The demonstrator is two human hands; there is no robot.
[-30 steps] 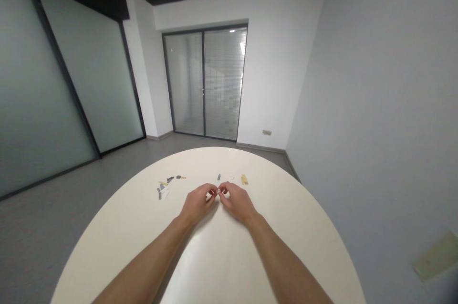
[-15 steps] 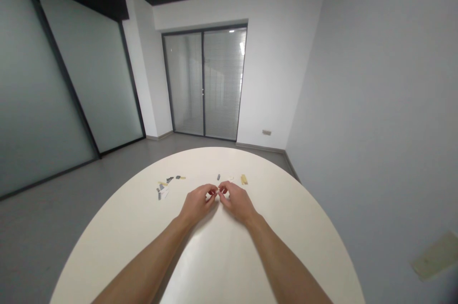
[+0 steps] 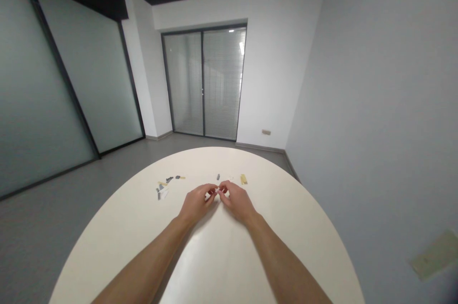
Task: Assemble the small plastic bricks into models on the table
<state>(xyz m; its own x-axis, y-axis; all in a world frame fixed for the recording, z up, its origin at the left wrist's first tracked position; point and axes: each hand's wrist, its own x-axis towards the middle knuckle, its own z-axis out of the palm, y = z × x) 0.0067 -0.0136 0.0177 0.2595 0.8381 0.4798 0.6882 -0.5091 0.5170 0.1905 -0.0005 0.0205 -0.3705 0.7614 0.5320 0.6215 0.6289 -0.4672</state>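
Note:
Over the middle of the round white table (image 3: 211,266), my left hand (image 3: 196,203) and my right hand (image 3: 237,200) meet at the fingertips. Both are closed in a pinch around a tiny pale piece (image 3: 217,190), mostly covered by the fingers, so its kind does not show. Just beyond the fingertips lies a small grey piece (image 3: 218,177). A yellow piece (image 3: 244,179) rests past my right hand, with tiny white bits (image 3: 231,178) beside it.
Left of my hands is a loose group of small pieces: grey ones (image 3: 159,195), white ones (image 3: 164,193), a yellow strip (image 3: 162,183) and dark ones (image 3: 169,179). Farther along sits another dark piece (image 3: 178,177) with a yellow end. The table's curved far edge faces a glass door (image 3: 203,84).
My fingers have shifted very slightly around the tiny pale piece. The pieces on the table lie as before.

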